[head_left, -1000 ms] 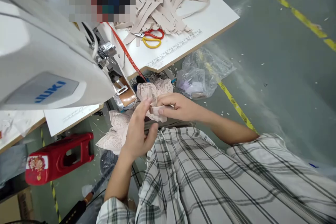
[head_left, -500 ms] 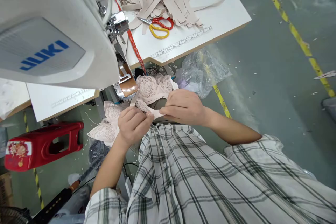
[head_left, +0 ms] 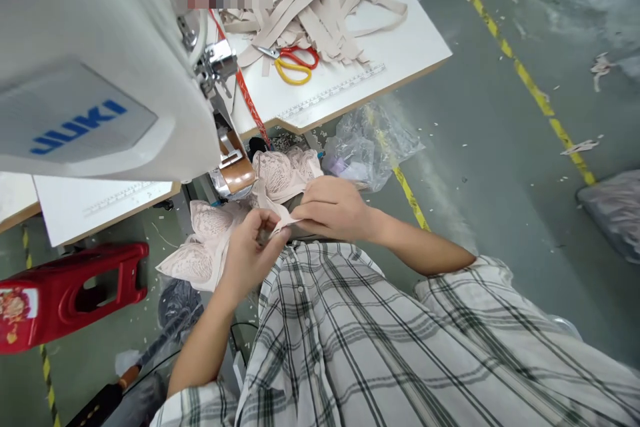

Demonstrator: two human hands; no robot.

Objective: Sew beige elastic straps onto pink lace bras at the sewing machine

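My left hand [head_left: 251, 254] and my right hand [head_left: 334, 209] meet just below the sewing machine's arm and both pinch a beige strap end of a pale pink lace bra [head_left: 280, 173]. One lace cup lies beyond my right hand, next to the brown presser part [head_left: 235, 170] of the white sewing machine [head_left: 95, 93]. More lace cups [head_left: 200, 247] hang to the left of my left hand. My fingers hide the strap's tip.
On the white worktable [head_left: 380, 47] lie a heap of beige straps [head_left: 310, 0], red and yellow scissors [head_left: 290, 65] and a printed ruler. A clear plastic bag [head_left: 370, 147] lies on the floor under it, a red stool [head_left: 70, 290] at left, yellow floor tape at right.
My hands drew closer together on the strap and shifted slightly left and down. The view swung, so the machine now fills more of the upper left.
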